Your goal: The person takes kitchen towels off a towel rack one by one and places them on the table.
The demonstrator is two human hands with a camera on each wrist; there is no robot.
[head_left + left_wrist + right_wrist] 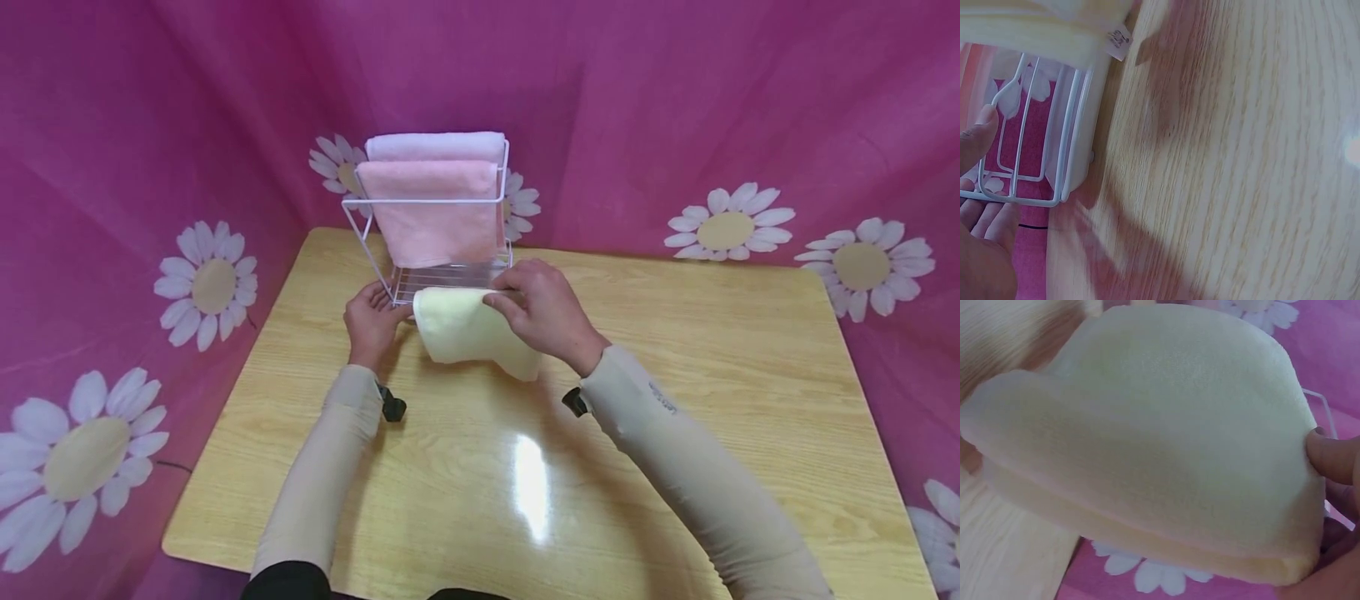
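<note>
A white wire towel rack (427, 201) stands near the back edge of the table. My left hand (367, 327) grips its lower front left corner; in the left wrist view the thumb (979, 134) lies against one wire and the fingers are at the bottom wire. With my right hand (551, 312) I pinch the top edge of a pale yellow towel (461, 329), which hangs folded in front of the rack's base. In the right wrist view the towel (1179, 444) fills most of the picture and hides part of the rack.
A pink towel (438, 225) hangs over the rack's upper part, with a paler pink towel (435, 147) behind it. The wooden table (712, 375) extends to the right and front. Magenta cloth (637, 108) with daisies surrounds its back and sides.
</note>
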